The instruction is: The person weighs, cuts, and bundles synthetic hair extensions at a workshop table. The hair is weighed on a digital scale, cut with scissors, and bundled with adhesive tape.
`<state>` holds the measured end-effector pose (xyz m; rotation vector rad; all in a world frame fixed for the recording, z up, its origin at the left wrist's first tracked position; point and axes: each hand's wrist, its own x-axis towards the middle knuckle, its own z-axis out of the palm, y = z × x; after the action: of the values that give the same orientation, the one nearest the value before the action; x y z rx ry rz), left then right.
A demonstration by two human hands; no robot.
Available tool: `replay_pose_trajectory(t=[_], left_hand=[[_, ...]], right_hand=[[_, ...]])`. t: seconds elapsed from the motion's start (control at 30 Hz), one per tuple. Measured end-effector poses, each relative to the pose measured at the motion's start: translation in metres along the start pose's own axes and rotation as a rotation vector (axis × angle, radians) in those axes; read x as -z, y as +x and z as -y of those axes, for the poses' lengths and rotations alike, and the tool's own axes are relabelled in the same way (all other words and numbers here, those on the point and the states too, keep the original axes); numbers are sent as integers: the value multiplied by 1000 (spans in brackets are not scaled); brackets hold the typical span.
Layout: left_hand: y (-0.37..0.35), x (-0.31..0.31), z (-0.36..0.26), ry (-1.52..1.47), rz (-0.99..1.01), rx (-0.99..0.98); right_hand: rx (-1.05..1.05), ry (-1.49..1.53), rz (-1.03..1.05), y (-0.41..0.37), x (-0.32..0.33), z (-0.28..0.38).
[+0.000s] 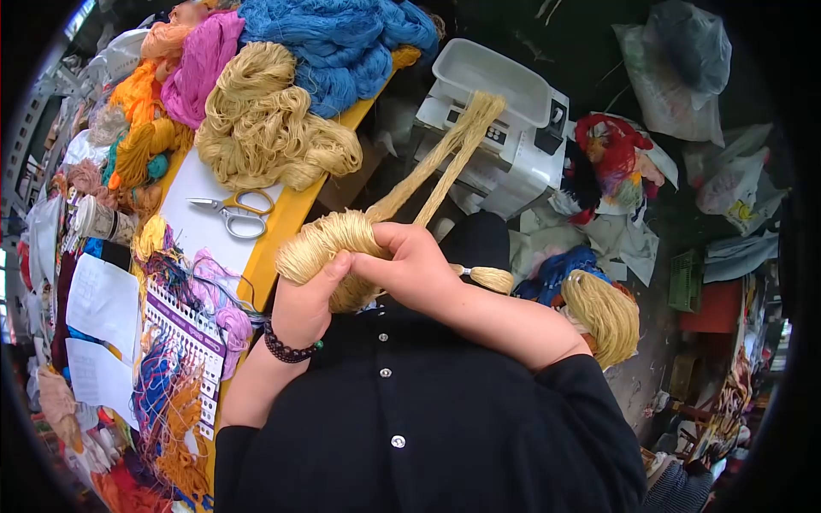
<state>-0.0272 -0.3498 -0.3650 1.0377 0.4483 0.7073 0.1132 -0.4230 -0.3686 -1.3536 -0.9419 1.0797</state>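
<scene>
A thick skein of pale gold yarn [321,244] is held in front of my chest. My left hand [308,295], with a dark beaded bracelet on the wrist, grips it from below, thumb up. My right hand [402,265] is closed on its right side; some fingers are hidden behind the yarn. Two long bands of the same yarn [449,150] run from behind the skein up to a white machine [505,162] with a tray on top. By my right forearm a small tied yarn bundle [492,279] pokes out.
Left is a yellow-edged table [265,256] with scissors [235,212], a heap of gold yarn [265,120], blue yarn [342,43] and a thread sample card [184,342]. Another gold hank [603,321] lies by my right elbow. Plastic bags [680,68] are at far right.
</scene>
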Motion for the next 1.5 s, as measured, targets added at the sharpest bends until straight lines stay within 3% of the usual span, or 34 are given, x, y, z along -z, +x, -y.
replay_pose_trajectory(t=[0.13,0.2,0.47,0.57,0.6,0.67,0.7,0.73,0.77,0.8,0.87,0.9,0.97,1.0,1.03,1.1,1.17,1.27,1.33,1.37,1.4,1.5], left_hand=[[-1,2,0,-71,-95,32],[1,3,-1,-258,-152,110],[1,3,3,-46,-93,-11],[2,4,9,-23,-137,-28],[2,3,10,-27,-180,-20],[8,5,0,-174,-30,46],[9,2,-7,-256,-121,191],[14,13,-9,-483,105,247],[19,27,-12,-708,332,307],[18,26,-27,-637,355,298],[17,47,-44,-551,443,228],[19,60,-53,-628,494,144],[19,79,-82,-832,411,88],[18,112,-89,-972,346,73],[15,111,-101,-851,295,16],[18,173,-98,-817,176,-27],[22,228,-97,-680,-83,-34],[36,293,-95,-656,-314,-117],[42,336,-99,-662,-355,-70],[41,346,-100,-672,-500,-107],[41,365,-100,-704,-465,-72],[49,406,-101,-758,-395,-27]], right_hand=[[51,164,-40,-3,-3,6],[-33,397,9,-2,-1,13],[-8,223,6,-2,4,3],[0,267,31,0,4,-2],[-21,446,30,1,3,0],[-101,771,64,6,9,9],[-134,921,148,11,19,7],[-166,1071,235,15,28,14],[-198,1018,192,12,35,25],[-178,995,333,12,48,32],[-127,650,156,-5,65,73],[-83,597,58,-14,75,84],[-14,424,-139,-31,108,83],[40,455,-282,-39,126,77],[2,558,-274,-48,159,67],[51,628,-509,-70,202,59],[106,623,-615,-92,245,54],[189,778,-676,-121,309,50],[248,800,-814,-147,360,46],[277,821,-871,-163,389,40],[270,795,-1011,-175,411,38],[287,679,-1130,-201,452,41]])
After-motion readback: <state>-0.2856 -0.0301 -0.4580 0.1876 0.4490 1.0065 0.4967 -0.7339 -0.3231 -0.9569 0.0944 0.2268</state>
